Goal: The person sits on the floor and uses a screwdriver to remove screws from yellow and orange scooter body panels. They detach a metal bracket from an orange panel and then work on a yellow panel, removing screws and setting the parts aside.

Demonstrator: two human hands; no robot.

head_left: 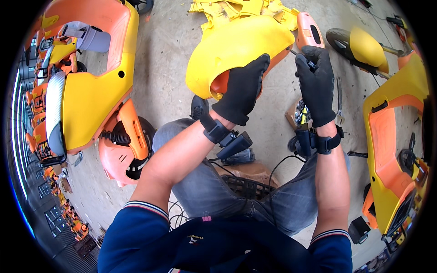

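A large curved yellow shell (236, 45) with orange inside is held up in front of me. My left hand (243, 86), in a black glove, is closed on its near lower edge, the thumb lying along the side. My right hand (317, 86), also gloved in black, is closed round the dark handle of a screwdriver (292, 52). Its thin shaft points left to the shell's right edge; whether the tip touches a screw is too small to tell. Just beyond my right fingers is a rounded orange part (309, 29) with a dark oval opening.
A pile of yellow plastic pieces (236, 8) lies beyond the shell. Yellow and orange scooter bodies stand left (91, 100) and right (375, 123). A small box of parts (298, 113) and a wrench (340, 102) lie below my right hand. Black cables (284, 159) run between my knees.
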